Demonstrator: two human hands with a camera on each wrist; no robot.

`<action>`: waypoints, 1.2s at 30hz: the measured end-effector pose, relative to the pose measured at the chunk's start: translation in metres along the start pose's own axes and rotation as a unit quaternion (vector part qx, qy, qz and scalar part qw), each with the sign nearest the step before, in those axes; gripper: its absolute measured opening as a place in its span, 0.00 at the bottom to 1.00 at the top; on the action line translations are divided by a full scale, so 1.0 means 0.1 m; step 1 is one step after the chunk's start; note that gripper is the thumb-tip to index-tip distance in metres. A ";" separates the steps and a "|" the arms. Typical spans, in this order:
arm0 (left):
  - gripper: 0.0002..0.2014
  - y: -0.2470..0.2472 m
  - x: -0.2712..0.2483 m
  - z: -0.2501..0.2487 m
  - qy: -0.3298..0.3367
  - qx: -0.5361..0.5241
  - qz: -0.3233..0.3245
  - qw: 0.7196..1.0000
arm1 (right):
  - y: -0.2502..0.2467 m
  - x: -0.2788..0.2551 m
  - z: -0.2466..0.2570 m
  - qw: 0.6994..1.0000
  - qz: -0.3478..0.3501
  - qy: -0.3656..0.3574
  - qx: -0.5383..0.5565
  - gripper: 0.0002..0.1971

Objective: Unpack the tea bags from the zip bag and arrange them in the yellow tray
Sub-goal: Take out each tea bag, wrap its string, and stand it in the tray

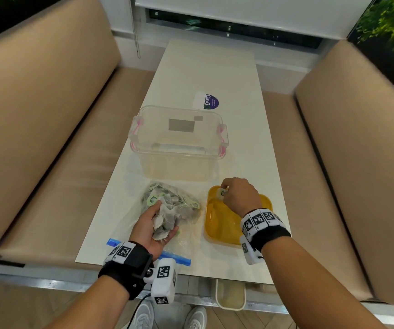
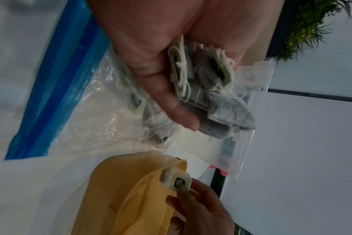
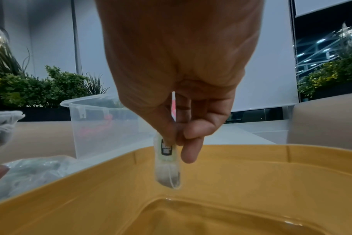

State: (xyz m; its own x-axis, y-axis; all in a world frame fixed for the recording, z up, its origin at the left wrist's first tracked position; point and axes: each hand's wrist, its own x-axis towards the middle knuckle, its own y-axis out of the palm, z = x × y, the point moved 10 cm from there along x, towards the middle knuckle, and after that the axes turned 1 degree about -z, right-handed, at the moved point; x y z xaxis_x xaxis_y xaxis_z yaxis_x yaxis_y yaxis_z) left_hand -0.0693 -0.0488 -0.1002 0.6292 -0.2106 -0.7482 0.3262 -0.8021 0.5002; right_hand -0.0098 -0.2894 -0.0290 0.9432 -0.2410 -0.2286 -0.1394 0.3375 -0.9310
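Tea bags (image 1: 172, 200) fill the clear zip bag (image 1: 120, 230), which lies flat on the white worktop (image 1: 205, 74) with its blue seal toward the person. The left hand (image 1: 152, 230), palm up over the bag, cups a loose bundle of tea bags (image 2: 209, 98). Just to the right sits the yellow tray (image 1: 217, 233), holding nothing on its floor. The right hand (image 1: 238, 195) pinches a single tea bag (image 3: 167, 160) at its top edge over the tray's far-left corner; it hangs upright, long axis vertical, lower end pointing into the tray. A clear storage tub (image 1: 179, 143) with pink latches stands behind both, no contents visible.
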 end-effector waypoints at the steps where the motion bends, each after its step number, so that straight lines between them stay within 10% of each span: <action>1: 0.13 0.00 0.00 0.00 0.000 0.001 -0.001 1.000 | -0.01 -0.01 0.01 1.000 0.001 0.001 -0.004 0.13; 36: 0.11 -0.03 0.12 0.03 0.010 0.012 0.005 1.000 | 0.15 0.14 0.15 0.989 0.021 -0.046 -0.140 0.04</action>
State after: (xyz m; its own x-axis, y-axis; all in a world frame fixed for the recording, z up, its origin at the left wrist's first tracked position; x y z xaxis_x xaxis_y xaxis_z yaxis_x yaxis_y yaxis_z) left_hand -0.0649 -0.0505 -0.1125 0.6459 -0.2082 -0.7345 0.3024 -0.8136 0.4965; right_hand 0.0054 -0.2740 -0.0419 0.9565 -0.1448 -0.2531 -0.2441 0.0770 -0.9667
